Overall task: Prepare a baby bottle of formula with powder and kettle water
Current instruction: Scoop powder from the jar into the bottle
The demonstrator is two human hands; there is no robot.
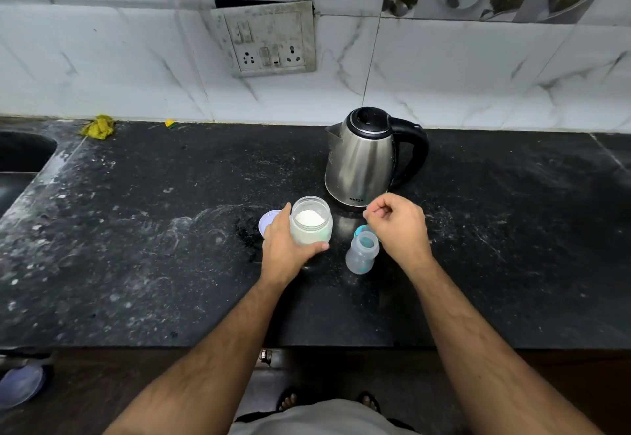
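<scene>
**Powder jar open and held; bottle uncapped at centre of counter**

The left hand point(285, 247) grips the open glass jar of white powder point(310, 224) at centre frame, fingers wrapped round its far side, thumb across the near side. The jar's lid point(267, 222) lies flat on the black counter point(136, 229), just left of the jar and partly hidden by the hand.

The right hand point(397, 223) hovers with fingers curled and fingertips pinched together; what it pinches, if anything, cannot be made out. Below and left of it stands the baby bottle point(362, 253), upright and uncapped, with a teal part point(362, 229) touching its far rim.

The steel kettle point(365, 158) stands behind both, lid closed, handle to the right.

A yellow cloth point(99, 126) lies at upper left beside the sink point(20, 151).
</scene>
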